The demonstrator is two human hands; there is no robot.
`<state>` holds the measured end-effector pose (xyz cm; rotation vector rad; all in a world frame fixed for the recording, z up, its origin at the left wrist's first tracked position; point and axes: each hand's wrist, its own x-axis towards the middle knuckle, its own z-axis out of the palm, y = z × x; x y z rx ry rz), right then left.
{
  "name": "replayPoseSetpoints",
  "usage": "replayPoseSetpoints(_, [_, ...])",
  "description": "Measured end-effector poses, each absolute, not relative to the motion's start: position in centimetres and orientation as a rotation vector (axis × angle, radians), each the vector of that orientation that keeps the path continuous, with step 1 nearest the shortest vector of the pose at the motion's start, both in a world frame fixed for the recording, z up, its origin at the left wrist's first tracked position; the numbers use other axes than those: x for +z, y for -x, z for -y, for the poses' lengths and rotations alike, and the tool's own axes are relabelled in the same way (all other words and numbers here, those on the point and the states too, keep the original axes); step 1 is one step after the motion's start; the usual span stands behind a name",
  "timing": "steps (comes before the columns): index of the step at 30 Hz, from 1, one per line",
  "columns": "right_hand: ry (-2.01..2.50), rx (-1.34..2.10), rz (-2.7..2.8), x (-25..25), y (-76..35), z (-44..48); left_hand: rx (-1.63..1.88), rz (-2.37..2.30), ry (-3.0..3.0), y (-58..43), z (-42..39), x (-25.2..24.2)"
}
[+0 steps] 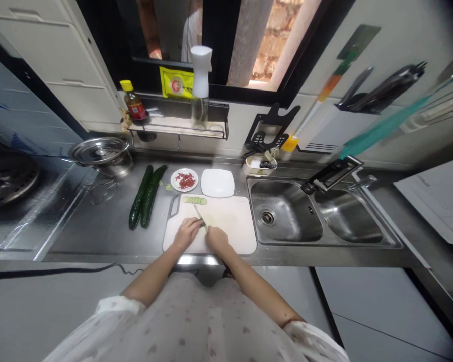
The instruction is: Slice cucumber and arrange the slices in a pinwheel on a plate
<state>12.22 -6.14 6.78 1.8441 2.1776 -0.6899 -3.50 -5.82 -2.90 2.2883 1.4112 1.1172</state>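
Observation:
Over a white cutting board (pixel 234 221), my right hand (pixel 216 239) is closed round a knife (pixel 201 214) whose blade points up and left. Beside it, my left hand (pixel 187 232) has its fingers bent together on a small dark green piece, probably cucumber, at the blade; the fingers cover most of it. A row of pale green cucumber slices (pixel 195 200) lies at the board's upper left. Left of the board are two whole cucumbers (pixel 148 196), side by side. Behind it stand a plate of chopped red pieces (pixel 184 180) and a white square plate (pixel 218 183).
A double sink (pixel 287 213) with a black faucet (pixel 326 176) is on the right. At the back left stands a lidded steel pot (pixel 103 153). A wall shelf (pixel 181 126) holds bottles. Utensils and a small holder (pixel 259 166) are behind the sink's left edge.

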Motion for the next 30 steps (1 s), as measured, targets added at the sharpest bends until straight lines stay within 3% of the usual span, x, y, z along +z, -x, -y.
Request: replayPoseSetpoints(30, [-1.85, -0.697, -2.131, 7.3, -13.2, 7.9, 1.111, -1.425, -2.29, 3.4, 6.0, -2.6])
